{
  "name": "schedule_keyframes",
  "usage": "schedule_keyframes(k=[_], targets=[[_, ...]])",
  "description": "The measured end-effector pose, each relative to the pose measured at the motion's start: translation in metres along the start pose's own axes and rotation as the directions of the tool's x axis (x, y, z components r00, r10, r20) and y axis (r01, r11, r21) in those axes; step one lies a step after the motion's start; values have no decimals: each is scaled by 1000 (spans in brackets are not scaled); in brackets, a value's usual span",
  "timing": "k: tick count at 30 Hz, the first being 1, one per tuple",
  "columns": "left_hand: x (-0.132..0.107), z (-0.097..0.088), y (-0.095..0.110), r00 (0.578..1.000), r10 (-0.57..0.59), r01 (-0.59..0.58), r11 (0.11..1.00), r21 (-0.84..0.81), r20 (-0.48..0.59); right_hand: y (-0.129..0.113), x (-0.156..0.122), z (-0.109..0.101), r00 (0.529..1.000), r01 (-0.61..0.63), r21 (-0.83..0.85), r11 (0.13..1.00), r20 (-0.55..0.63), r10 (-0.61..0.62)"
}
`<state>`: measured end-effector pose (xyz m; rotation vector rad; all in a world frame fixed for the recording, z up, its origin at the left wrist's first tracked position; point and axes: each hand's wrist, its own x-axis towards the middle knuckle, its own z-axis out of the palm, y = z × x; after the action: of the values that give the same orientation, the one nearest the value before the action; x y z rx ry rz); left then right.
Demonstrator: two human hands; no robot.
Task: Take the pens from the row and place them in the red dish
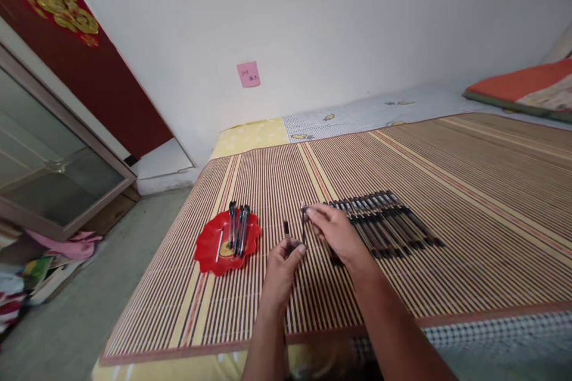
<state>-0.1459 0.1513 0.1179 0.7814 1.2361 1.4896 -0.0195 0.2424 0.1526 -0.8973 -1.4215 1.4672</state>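
Observation:
My left hand (pixel 282 268) is closed around a small dark pen cap (pixel 286 228) that sticks up above the fingers. My right hand (pixel 333 232) pinches a thin dark pen (pixel 303 221) by its upper end, just right of the cap and close to my left hand. Both hands hover over a striped bamboo mat (pixel 277 172). A row of several dark pens (pixel 388 220) lies on the mat right behind my right hand. To the left sits a red scalloped plate (pixel 208 247) holding several pens (pixel 238 226).
The mat covers a bed with a yellow and grey sheet (pixel 313 125) against a white wall. A pink sticky note (pixel 248 74) is on the wall. A folded orange blanket (pixel 527 89) lies at the far right. A glass-door cabinet (pixel 49 161) stands left.

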Motion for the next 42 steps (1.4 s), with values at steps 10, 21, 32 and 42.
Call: schedule_keyframes(k=[10, 21, 32, 42], targets=[[-4, 7, 4, 996, -18, 11, 997, 82, 85, -9, -2, -12, 1000, -13, 87, 996, -17, 15], [-2, 5, 2, 997, -43, 40, 998, 51, 59, -10, 3, -22, 976, 101, 335, 937, -217, -28], [-2, 4, 3, 988, -15, -18, 977, 211, 152, -34, -3, -28, 877, 332, 383, 862, -462, -132], [-2, 6, 3, 986, -4, -25, 986, 167, 168, -28, 1, -28, 887, 321, 373, 871, -440, -139]])
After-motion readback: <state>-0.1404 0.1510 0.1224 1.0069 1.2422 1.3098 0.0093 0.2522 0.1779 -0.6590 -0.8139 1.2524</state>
